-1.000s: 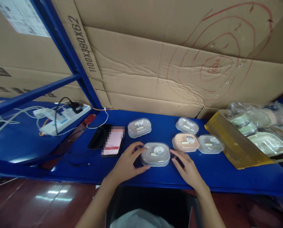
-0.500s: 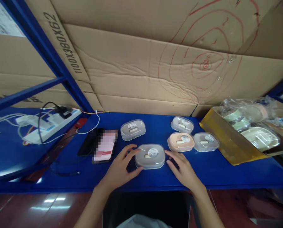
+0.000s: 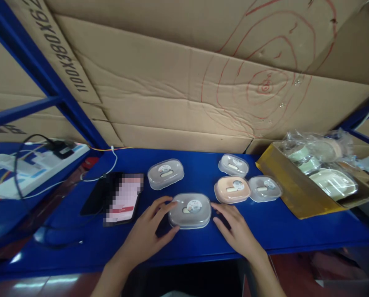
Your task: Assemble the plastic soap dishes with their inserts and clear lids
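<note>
A grey oval soap box with a clear lid and a round label point(image 3: 189, 210) lies on the blue table between my two hands. My left hand point(image 3: 151, 227) is at its left side, fingers and thumb spread, the fingertips at the lid's edge. On the other side my right hand point(image 3: 235, 227) has its fingers apart, with the fingertips close by the box's right edge; whether they touch it I cannot tell. Behind them lie another grey box point(image 3: 165, 173), a peach box point(image 3: 232, 189), a grey box point(image 3: 265, 189) beside the peach one, and a pale box point(image 3: 233, 165).
At the right stands a cardboard carton point(image 3: 295, 192) with green and cream wares in clear plastic. A phone with a blurred screen point(image 3: 125, 200) and a dark flat thing point(image 3: 99, 194) lie at the left, near a power strip point(image 3: 45, 169) and cables. Cardboard point(image 3: 153, 82) walls the back.
The view has shifted slightly, so the left-hand things sit further left and lower. Both hands keep about the same places around the grey soap box.
</note>
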`<state>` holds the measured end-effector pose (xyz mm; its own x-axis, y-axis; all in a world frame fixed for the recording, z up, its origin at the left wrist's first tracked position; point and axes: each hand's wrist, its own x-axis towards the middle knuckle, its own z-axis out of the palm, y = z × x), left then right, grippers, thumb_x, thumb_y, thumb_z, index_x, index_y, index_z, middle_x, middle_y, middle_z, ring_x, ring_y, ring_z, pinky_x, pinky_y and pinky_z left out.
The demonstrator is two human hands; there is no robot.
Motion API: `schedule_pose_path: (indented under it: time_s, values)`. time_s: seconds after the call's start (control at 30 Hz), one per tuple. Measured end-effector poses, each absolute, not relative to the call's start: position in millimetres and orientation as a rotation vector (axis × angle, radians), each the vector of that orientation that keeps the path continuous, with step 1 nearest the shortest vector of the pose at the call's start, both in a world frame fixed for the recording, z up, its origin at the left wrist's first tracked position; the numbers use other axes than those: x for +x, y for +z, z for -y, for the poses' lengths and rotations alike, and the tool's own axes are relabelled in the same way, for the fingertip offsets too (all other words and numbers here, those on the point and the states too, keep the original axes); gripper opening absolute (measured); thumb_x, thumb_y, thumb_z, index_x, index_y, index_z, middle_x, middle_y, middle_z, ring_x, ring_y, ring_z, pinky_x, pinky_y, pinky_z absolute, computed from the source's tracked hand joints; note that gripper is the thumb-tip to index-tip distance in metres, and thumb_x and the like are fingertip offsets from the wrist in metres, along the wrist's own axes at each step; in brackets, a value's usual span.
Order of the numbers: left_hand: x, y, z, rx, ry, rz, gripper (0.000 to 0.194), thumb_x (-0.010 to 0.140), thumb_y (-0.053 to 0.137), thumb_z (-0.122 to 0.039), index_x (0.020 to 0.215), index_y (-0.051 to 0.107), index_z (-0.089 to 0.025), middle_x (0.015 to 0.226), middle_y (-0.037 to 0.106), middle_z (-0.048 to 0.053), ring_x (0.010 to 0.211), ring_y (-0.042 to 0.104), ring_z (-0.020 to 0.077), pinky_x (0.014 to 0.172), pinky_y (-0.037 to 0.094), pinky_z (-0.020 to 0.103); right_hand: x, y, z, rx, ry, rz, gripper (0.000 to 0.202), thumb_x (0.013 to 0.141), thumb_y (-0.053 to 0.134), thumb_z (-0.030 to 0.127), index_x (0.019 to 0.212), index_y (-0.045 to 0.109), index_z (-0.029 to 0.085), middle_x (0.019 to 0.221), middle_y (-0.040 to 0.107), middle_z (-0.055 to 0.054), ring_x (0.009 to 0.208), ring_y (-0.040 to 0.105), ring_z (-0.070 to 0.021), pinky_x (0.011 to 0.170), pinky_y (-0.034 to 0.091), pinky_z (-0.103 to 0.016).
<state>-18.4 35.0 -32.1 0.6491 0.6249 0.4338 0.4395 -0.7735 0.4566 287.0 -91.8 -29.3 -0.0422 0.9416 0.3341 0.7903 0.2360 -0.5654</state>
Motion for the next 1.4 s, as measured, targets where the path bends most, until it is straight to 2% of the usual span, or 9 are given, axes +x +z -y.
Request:
schedule_pose_path:
  time_s: [0.2,0.37,0.5,0.67,0.87,0.97,1.13,1.27,1.4]
  values:
    - [-17,-31,-34,2.588,0.933,-0.823,0.044,0.103,0.068,-0.037,0.146,0.061,-0.031,0.153,0.056,0.011,0.127,0.068,0.0277,0.104,0.063,0.041,286,-29,97,-1.514,0.153,1.847,0.044,0.107,0.06,0.024,0.15,0.061,0.036,0.137,0.075,-0.004,0.125,0.072,-0.0259,0.105,0.06,-0.046]
    - [-18,-31,-31,2.647,0.967,-0.772,0.041,0.103,0.069,-0.033,0.143,0.063,-0.032,0.16,0.052,0.01,0.14,0.059,0.0306,0.112,0.059,0.047,326,3,91,-1.556,-0.113,1.825,0.046,0.103,0.068,0.028,0.148,0.063,0.039,0.149,0.068,-0.006,0.142,0.062,-0.0329,0.12,0.048,-0.059]
    - [-11,-24,-38,2.73,0.845,-0.776,0.041,0.098,0.077,-0.037,0.134,0.062,-0.026,0.165,0.047,0.014,0.149,0.051,0.0378,0.119,0.051,0.058,383,42,53,-1.799,0.342,2.115,0.085,0.087,0.085,0.04,0.163,0.047,0.04,0.176,0.038,-0.006,0.165,0.03,-0.0405,0.131,0.027,-0.07]
    - [12,15,-64,2.796,0.38,-0.726,0.044,0.089,0.085,-0.038,0.124,0.063,-0.022,0.158,0.056,0.015,0.138,0.063,0.0375,0.115,0.053,0.053,411,55,6,-1.733,0.833,2.206,0.094,0.075,0.091,0.045,0.159,0.053,0.03,0.164,0.056,-0.01,0.152,0.053,-0.0371,0.126,0.044,-0.055]
    - [37,45,-101,2.725,0.344,-0.753,0.05,0.09,0.081,-0.057,0.121,0.06,-0.024,0.133,0.07,0.011,0.122,0.07,0.0329,0.102,0.056,0.046,394,30,-1,-1.637,0.446,2.105,0.076,0.093,0.075,0.063,0.159,0.053,0.033,0.16,0.06,-0.009,0.146,0.058,-0.0364,0.123,0.047,-0.057]
    - [50,36,-119,2.833,0.595,-0.958,0.046,0.091,0.081,-0.052,0.119,0.062,-0.021,0.136,0.07,0.016,0.128,0.067,0.0375,0.115,0.046,0.056,387,13,-10,-1.641,0.11,2.096,0.073,0.099,0.067,0.064,0.162,0.051,0.029,0.167,0.051,-0.014,0.155,0.048,-0.038,0.127,0.041,-0.062]
    - [59,12,-133,2.859,0.705,-1.212,0.047,0.094,0.079,-0.048,0.127,0.065,-0.018,0.149,0.064,0.023,0.135,0.065,0.0428,0.123,0.035,0.065,383,-11,-27,-1.64,-0.159,2.155,0.061,0.11,0.053,0.052,0.164,0.049,0.025,0.174,0.041,-0.017,0.164,0.033,-0.0356,0.132,0.033,-0.062]
    - [55,3,-133,2.857,0.693,-1.24,0.05,0.101,0.068,-0.051,0.14,0.065,-0.02,0.165,0.051,0.022,0.142,0.06,0.0437,0.127,0.027,0.071,386,-19,-33,-1.691,-0.267,2.086,0.054,0.111,0.05,0.046,0.162,0.052,0.028,0.176,0.036,-0.016,0.163,0.035,-0.0367,0.13,0.033,-0.064]
    - [52,-1,-132,2.935,0.634,-1.149,0.065,0.104,0.066,-0.052,0.162,0.049,-0.029,0.177,0.032,0.019,0.155,0.046,0.0444,0.128,0.014,0.078,380,-17,-44,-1.74,-0.227,2.036,0.056,0.11,0.051,0.046,0.164,0.05,0.031,0.179,0.031,-0.012,0.166,0.028,-0.0369,0.131,0.029,-0.065]
